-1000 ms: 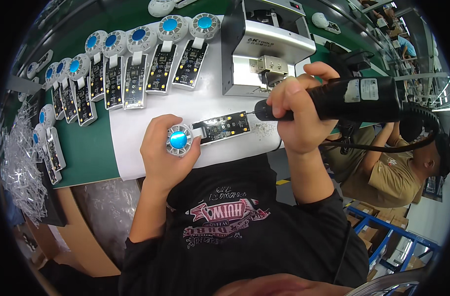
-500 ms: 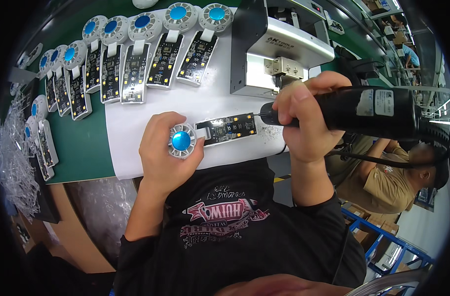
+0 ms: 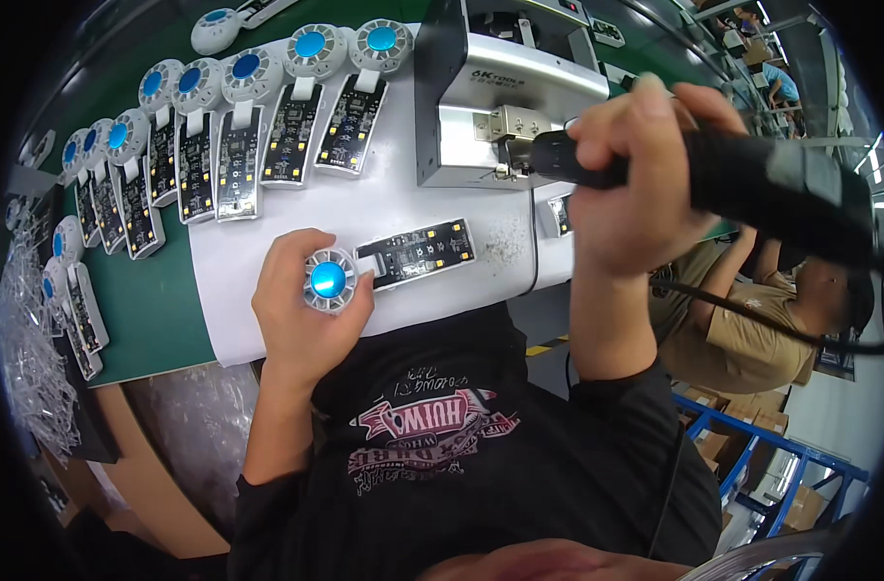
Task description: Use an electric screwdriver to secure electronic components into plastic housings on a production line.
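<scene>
My left hand (image 3: 308,308) is closed round the white ribbed round head of a small device with a blue disc (image 3: 328,280). From that head a black circuit board (image 3: 425,254) in a white casing stretches to the right across the white sheet. In my right hand (image 3: 634,184) is a black electric screwdriver (image 3: 752,179), raised to the right of the board. Its tip is at the metal outlet of a screw feeder (image 3: 500,121); whether the bit carries a screw is too small to tell.
Several similar devices (image 3: 239,160) with blue discs stand in a row at the back left. Small dark specks (image 3: 503,250) lie on the white sheet (image 3: 384,203). Clear plastic bags (image 3: 35,320) are heaped far left. Another person (image 3: 776,320) works at the right.
My right hand has lifted the screwdriver off the board's right end and carried it up to the screw feeder. My left hand still holds the device.
</scene>
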The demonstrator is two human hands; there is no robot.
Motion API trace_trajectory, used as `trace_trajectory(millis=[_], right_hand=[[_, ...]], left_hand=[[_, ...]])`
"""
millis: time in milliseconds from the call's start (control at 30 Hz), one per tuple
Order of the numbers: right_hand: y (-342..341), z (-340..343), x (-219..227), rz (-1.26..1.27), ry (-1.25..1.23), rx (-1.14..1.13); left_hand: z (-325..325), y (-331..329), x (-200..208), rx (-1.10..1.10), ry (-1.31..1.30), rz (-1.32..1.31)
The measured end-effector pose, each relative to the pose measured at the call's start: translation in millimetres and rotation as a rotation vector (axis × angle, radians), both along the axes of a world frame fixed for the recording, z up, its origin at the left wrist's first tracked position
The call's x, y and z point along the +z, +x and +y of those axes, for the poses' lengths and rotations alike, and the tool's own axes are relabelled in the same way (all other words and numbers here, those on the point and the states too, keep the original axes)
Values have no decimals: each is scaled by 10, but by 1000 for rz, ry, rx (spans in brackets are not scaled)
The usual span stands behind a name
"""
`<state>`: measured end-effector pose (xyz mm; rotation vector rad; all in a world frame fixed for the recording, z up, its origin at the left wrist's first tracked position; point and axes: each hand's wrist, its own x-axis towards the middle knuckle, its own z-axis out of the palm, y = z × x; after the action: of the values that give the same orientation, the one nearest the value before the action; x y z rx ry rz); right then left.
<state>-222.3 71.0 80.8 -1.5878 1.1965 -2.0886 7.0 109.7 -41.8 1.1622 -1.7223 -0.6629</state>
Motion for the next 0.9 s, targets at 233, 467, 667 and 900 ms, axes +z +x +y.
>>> trace_trajectory(millis=[233, 467, 667, 900], right_hand=[[-80, 171, -65, -55, 152, 162], [30, 452, -308, -184, 242, 269], [77, 462, -375, -174, 293, 288], [55, 458, -393, -49, 301, 319]], left_hand=[[44, 21, -34, 35, 35, 10], [14, 29, -75, 35, -55, 8], [-8, 23, -77, 44, -46, 17], [-40, 7, -38, 13, -80, -2]])
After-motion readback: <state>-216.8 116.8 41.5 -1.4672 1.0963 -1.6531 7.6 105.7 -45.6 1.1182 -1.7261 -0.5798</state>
